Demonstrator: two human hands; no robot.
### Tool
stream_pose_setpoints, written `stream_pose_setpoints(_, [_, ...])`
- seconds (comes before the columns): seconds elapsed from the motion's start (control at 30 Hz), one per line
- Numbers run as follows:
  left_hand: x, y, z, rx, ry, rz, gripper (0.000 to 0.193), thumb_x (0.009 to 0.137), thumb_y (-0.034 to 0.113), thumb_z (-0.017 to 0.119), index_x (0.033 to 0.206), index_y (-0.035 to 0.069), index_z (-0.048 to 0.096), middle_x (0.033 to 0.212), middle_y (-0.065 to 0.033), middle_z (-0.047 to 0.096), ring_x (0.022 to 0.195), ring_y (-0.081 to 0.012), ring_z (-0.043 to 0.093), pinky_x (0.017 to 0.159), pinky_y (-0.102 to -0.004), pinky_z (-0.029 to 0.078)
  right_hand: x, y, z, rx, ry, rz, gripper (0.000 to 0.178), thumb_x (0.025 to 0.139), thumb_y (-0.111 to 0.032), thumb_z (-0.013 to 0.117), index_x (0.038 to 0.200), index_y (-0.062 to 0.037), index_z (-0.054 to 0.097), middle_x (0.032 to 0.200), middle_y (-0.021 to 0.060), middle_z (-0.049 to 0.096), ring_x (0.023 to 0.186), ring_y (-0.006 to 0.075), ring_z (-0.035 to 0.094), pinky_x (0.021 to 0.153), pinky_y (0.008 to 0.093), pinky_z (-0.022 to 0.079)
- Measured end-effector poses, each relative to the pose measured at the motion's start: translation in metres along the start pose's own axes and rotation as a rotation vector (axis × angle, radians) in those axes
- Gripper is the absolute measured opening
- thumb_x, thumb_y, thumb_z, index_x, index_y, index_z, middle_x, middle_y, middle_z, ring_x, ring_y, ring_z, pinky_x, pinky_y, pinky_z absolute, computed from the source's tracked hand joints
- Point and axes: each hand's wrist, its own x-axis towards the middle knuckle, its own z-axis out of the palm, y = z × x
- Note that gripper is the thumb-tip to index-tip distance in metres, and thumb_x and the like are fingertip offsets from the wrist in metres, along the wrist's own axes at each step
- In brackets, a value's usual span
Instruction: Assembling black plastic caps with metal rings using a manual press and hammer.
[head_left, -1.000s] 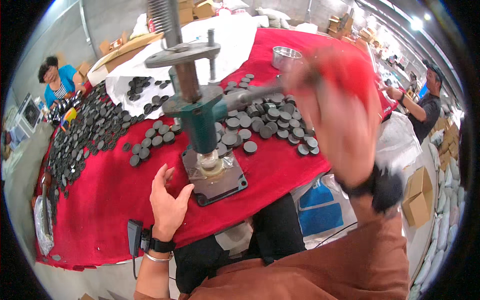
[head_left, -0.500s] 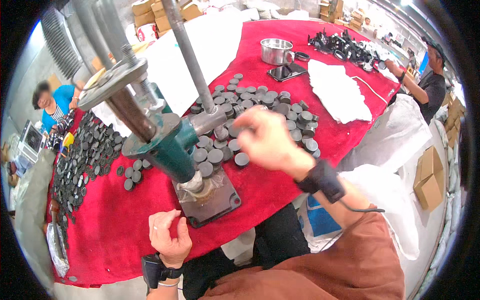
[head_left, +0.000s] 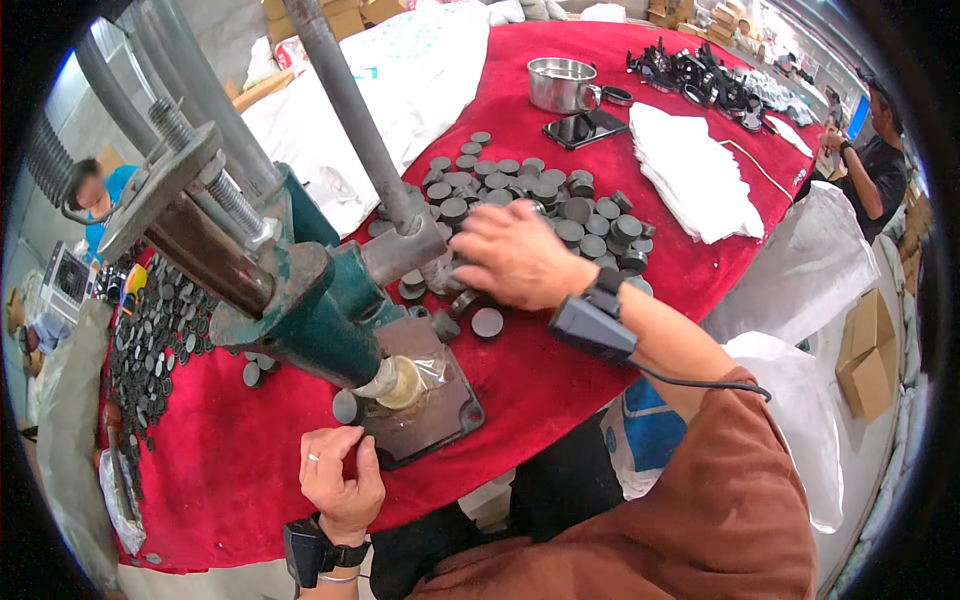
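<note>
My right hand (head_left: 525, 258) reaches over the pile of dark grey round discs (head_left: 575, 210), fingers stretched and slightly spread. Its fingertips lie beside the lever joint (head_left: 410, 250) of a green hand press (head_left: 325, 315); whether they touch it I cannot tell. My left hand (head_left: 340, 480) rests at the table's near edge, fingers half curled and thumb a little apart, with nothing visible between them. One grey disc (head_left: 347, 407) lies just beyond its fingertips, at the left side of the press's base plate (head_left: 440, 425). Clear film and a yellowish round piece (head_left: 402, 385) sit under the press's ram.
Black rings and discs (head_left: 165, 340) cover the red cloth's left part. A metal cup (head_left: 562, 85), phone (head_left: 585, 128) and white sheets (head_left: 695, 175) lie at the back right, before black parts (head_left: 690, 75). One person (head_left: 870, 170) sits far right, another (head_left: 110, 200) far left.
My right hand has moved slightly left and down, and its fingers have straightened. A grey disc now shows by my left fingertips. The view has shifted, and the left hand stays nearly in place.
</note>
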Motion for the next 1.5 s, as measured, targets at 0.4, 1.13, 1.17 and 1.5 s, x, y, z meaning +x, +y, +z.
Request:
stream_pose_setpoints(0.4, [0.002, -0.019, 0.005, 0.033, -0.075, -0.245, 0.031, 0.08, 0.0, 0.062, 0.111, -0.003, 0.06, 0.104, -0.0182, 0.059, 0.099, -0.0335, 0.056, 0.087, -0.0398, 0.046, -0.034, -0.043, -0.03, 0.234, 0.238, 0.1, 0.015, 0.072, -0.013, 0.071, 0.084, -0.0055, 0.065, 0.072, 0.0087, 0.06, 0.072, 0.0282, 0.059, 0.066, 0.0384, 0.049])
stream_pose_setpoints(1.13, [0.017, 0.008, -0.021, -0.042, 0.121, -0.32, 0.025, 0.077, -0.003, 0.067, 0.102, 0.0, 0.062, 0.094, -0.0088, 0.058, 0.066, -0.0149, 0.054, 0.056, -0.0267, 0.044, -0.04, -0.068, -0.039, 1.646, 0.03, 0.774, 0.025, 0.083, -0.011, 0.071, 0.104, 0.0006, 0.063, 0.087, 0.0052, 0.066, 0.068, 0.0097, 0.061, 0.062, 0.0237, 0.053])
stream_pose_setpoints(1.17, [0.018, 0.024, -0.02, -0.103, 0.098, -0.125, 0.025, 0.077, -0.002, 0.068, 0.102, 0.0, 0.063, 0.096, -0.0096, 0.06, 0.065, -0.0128, 0.056, 0.052, -0.024, 0.044, -0.046, -0.079, -0.049, 1.707, 0.024, 0.809, 0.024, 0.084, -0.011, 0.07, 0.105, -0.0008, 0.062, 0.088, 0.0047, 0.066, 0.068, 0.0096, 0.061, 0.062, 0.0238, 0.054])
stream_pose_setpoints(1.5, [0.009, 0.078, 0.03, -1.007, -0.085, -0.427, 0.044, 0.075, -0.004, 0.073, 0.117, -0.003, 0.058, 0.112, -0.0113, 0.061, 0.098, -0.0177, 0.062, 0.084, -0.03, 0.052, -0.082, -0.149, -0.058, 2.345, 0.001, 0.828, 0.02, 0.092, -0.014, 0.061, 0.108, -0.0032, 0.06, 0.087, 0.003, 0.063, 0.072, 0.0114, 0.061, 0.064, 0.0283, 0.055])
